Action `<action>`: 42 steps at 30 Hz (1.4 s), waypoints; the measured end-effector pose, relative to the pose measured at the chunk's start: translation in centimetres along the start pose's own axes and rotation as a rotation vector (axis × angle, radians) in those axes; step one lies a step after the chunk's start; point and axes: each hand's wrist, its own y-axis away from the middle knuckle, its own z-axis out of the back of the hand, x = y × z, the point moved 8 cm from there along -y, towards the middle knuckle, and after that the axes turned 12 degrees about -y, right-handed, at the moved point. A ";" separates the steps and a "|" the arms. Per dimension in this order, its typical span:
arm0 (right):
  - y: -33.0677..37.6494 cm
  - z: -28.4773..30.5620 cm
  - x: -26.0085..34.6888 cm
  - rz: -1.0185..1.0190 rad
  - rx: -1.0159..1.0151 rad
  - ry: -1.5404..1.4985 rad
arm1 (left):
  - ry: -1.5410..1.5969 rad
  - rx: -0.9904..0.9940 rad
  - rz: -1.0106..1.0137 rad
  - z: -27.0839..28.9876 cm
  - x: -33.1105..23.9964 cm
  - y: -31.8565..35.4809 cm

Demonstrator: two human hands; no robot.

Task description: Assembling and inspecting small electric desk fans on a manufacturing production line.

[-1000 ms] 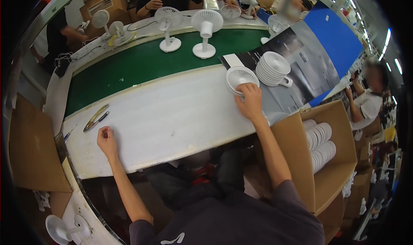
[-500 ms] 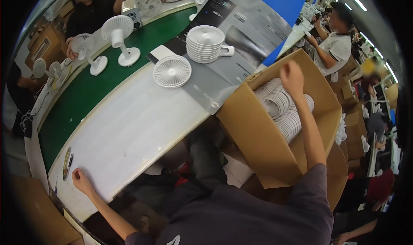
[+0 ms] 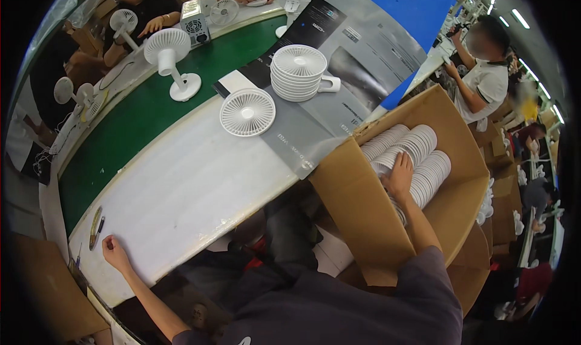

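Observation:
My right hand (image 3: 399,174) is inside a brown cardboard box (image 3: 357,193), its fingers stretched out over the near end of a row of white round fan grilles (image 3: 417,142). Thumb and fingers are apart and touch the grilles; none is lifted. My left hand (image 3: 115,253) rests on the white tabletop (image 3: 181,181) at the lower left, fingers curled in with nothing visible in them. Beside it lie a box cutter (image 3: 95,223) and a dark pen (image 3: 100,231). Across the table, a single grille (image 3: 247,112) lies flat next to a stack of grilles (image 3: 299,72).
A grey printed plastic sheet (image 3: 296,145) lies under the stack. Beyond the white top runs a green belt (image 3: 115,145) with an assembled white fan (image 3: 166,54) and a metal power supply unit (image 3: 194,23). Co-workers sit across the belt; another person (image 3: 484,72) stands at the right.
My right hand has moved down from above the box onto the grilles, its fingers opening from a curled shape. My left hand stays put. A co-worker across the belt has shifted a fan back.

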 end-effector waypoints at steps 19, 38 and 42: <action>-3.4 0.8 1.8 0.106 0.528 0.038 | 0.024 -0.094 0.018 0.1 0.6 0.1; -5.7 1.2 2.7 -0.098 0.764 -0.001 | -0.007 -0.076 0.084 0.0 -0.6 0.9; -6.2 2.0 1.2 -0.152 0.712 -0.617 | 0.034 -0.072 0.029 -0.1 -1.0 0.6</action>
